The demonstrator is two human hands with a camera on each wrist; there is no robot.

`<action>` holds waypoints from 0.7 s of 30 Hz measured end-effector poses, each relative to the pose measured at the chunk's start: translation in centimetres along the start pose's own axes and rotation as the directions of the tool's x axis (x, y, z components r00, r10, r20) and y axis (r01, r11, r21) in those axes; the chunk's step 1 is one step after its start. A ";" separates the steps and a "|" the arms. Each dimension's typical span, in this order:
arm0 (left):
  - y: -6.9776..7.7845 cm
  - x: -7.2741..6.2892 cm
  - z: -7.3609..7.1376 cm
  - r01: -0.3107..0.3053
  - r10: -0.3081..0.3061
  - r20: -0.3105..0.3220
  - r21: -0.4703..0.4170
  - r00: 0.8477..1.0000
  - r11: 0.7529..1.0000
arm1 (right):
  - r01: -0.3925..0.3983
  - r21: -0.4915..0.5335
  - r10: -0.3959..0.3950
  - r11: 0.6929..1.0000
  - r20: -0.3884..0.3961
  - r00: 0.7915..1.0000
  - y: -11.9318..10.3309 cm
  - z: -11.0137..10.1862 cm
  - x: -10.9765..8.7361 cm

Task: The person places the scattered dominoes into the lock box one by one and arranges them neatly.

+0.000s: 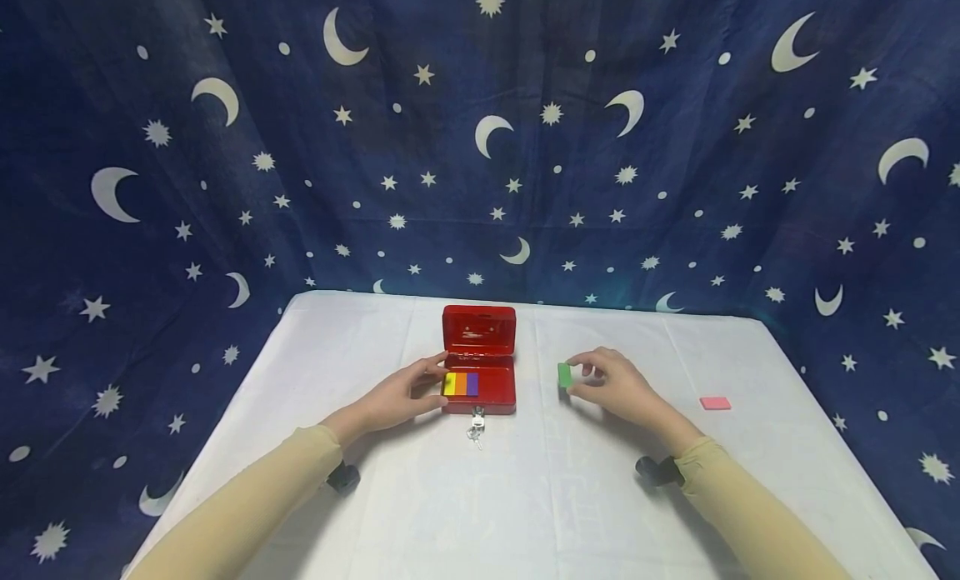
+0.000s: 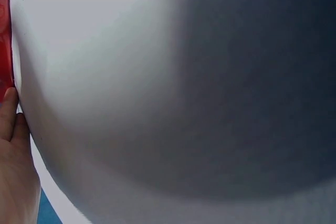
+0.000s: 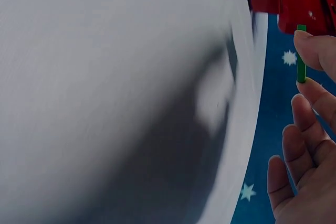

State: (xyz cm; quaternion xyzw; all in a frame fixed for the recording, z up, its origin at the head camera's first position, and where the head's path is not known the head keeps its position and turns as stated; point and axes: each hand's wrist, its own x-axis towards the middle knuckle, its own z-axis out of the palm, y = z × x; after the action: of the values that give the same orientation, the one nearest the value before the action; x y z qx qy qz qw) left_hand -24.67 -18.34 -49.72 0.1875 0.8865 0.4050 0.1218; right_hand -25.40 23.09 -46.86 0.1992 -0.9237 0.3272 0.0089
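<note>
An open red cash box [image 1: 497, 388] stands on the table with its lid [image 1: 478, 330] raised at the back. My left hand [image 1: 401, 394] grips its left side, thumb at the front corner and fingers toward the hinge. Inside, against the left wall, a yellow block [image 1: 449, 384], an orange block [image 1: 461, 384] and a purple block [image 1: 472, 384] lie side by side. Right of the box, my right hand [image 1: 618, 384] pinches a green block [image 1: 565, 375] between thumb and fingertip, above the table. In the right wrist view the green block [image 3: 301, 56] shows edge-on.
A pink block [image 1: 715, 403] lies on the white tablecloth [image 1: 570, 497] beyond my right hand. Small keys [image 1: 476, 430] hang from the lock at the box's front. A dark blue curtain [image 1: 450, 147] with moons and stars surrounds the table.
</note>
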 end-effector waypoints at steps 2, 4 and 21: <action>0.0 0.0 0.0 0.001 -0.001 0.000 0.000 1.000 1.000 | -0.001 0.004 0.001 1.000 0.008 1.000 -0.5 0.3 0.2; 0.0 0.0 -0.1 0.002 -0.002 0.002 -0.003 1.000 1.000 | 0.003 0.010 -0.003 1.000 0.016 1.000 -1.0 0.7 0.3; 0.0 0.0 0.0 -0.005 0.005 0.005 -0.005 1.000 1.000 | 0.018 0.019 -0.019 1.000 0.062 0.998 -3.2 3.1 1.1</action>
State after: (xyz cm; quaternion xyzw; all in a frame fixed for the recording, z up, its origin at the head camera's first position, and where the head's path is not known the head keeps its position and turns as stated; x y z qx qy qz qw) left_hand -24.73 -18.35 -49.69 0.1905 0.8848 0.4068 0.1237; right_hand -24.90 18.56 -47.23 0.2179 -0.9185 0.3294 -0.0188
